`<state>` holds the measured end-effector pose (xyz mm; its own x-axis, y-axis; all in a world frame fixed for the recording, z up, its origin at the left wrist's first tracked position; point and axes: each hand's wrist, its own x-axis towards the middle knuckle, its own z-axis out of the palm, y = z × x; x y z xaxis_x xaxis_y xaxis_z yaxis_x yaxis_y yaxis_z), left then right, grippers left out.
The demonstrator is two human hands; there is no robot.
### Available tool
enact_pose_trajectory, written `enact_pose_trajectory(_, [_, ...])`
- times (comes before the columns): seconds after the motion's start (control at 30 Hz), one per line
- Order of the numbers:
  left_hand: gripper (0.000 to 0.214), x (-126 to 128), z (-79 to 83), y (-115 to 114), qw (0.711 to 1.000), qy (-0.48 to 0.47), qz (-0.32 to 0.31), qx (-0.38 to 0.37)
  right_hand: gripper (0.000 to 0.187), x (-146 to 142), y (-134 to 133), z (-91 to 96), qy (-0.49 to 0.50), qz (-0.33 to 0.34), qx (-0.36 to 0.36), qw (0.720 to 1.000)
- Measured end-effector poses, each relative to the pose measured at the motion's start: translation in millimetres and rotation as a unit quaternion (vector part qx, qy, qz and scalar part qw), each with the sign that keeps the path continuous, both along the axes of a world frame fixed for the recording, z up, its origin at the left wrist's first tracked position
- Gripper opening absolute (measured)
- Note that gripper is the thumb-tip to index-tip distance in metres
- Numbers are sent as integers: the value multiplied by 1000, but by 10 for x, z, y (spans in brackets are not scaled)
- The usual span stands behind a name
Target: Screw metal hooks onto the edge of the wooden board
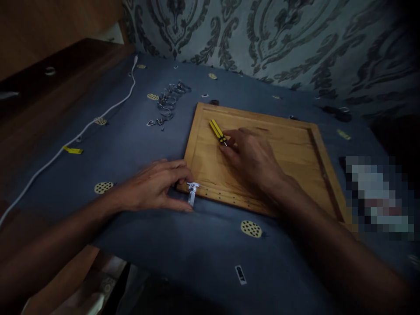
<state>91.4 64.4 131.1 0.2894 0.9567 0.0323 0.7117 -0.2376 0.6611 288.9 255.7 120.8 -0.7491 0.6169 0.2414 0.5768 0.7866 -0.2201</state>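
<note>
A framed wooden panel (285,144) lies flat on the blue patterned cloth in front of me, with small dark holes along its near edge. My left hand (160,181) is at the panel's near left corner, thumb and fingers closed around a small silver metal hinge (192,192) that sits against the edge. Over the panel's middle, my right hand (251,153) has thumb and fingertips together at the metal shaft of a screwdriver (216,130). The yellow and black handle points away to the upper left.
Several metal fittings (169,100) lie in a row beyond the panel's left side. A white cable (82,131) with a yellow tag (74,151) runs along the left. A dark object (339,113) rests at the far right, and a blurred-out item (377,197) sits right of the panel.
</note>
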Motion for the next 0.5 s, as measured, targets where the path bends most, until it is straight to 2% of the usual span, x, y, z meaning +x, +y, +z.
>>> enact_pose_trajectory(0.1, [51, -9, 4, -7, 1000, -7, -2, 5, 31, -27, -21, 59, -9, -43, -60, 997])
enact_pose_trajectory(0.23, [51, -2, 37, -4, 1000, -5, -1, 7, 33, -34, -4, 213, 127, -53, -171, 976])
enact_pose_trajectory(0.3, [50, 5, 52, 2, 1000, -3, 0, 7, 27, -20, -43, 332, 229, -36, -215, 949])
enact_pose_trajectory(0.37, [50, 11, 60, 5, 1000, 0, 2, 8, 21, 6, -139, 477, 320, -17, -270, 908])
enact_pose_trajectory(0.43, [50, 13, 60, 5, 1000, 1, 3, 11, 20, 37, -274, 623, 364, 28, -325, 872])
enact_pose_trajectory(0.5, [50, 11, 55, 5, 1000, 1, 3, 19, 24, 65, -415, 733, 400, 78, -348, 845])
